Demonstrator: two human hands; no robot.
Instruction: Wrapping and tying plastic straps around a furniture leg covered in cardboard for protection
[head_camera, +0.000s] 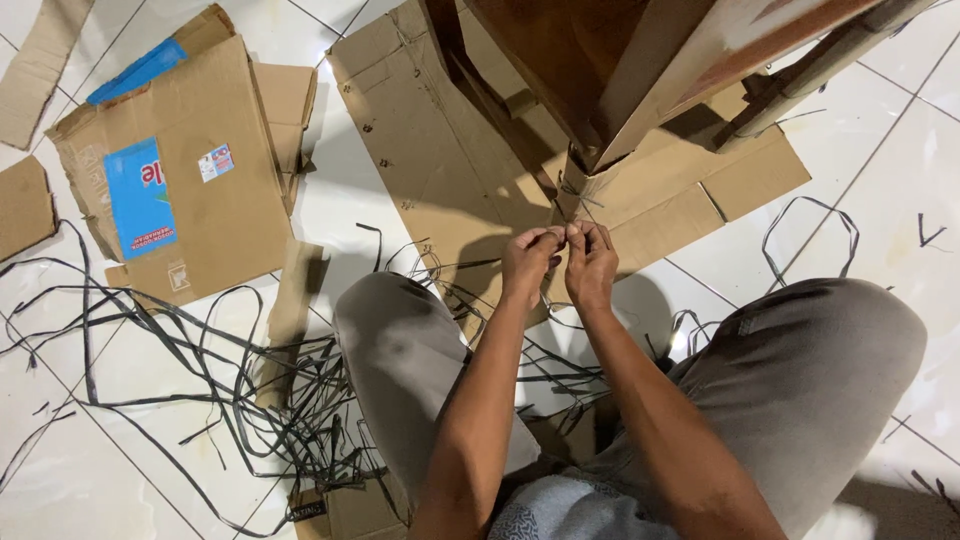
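Pinching a thin black strap (563, 238) between them, left hand (528, 262) and right hand (590, 262) meet near the cardboard-wrapped furniture leg (590, 170); keep it taut and pull evenly while tightening.

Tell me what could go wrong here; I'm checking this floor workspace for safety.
Both hands, left hand and right hand, pinch a thin black strap wrapped around the cardboard-covered furniture leg; pulled tight on bare fingers, it might cut or slip. The tangle of loose straps by the person's knee could snag a foot on standing. Flattened cardboard on the smooth tile floor may slide underfoot.
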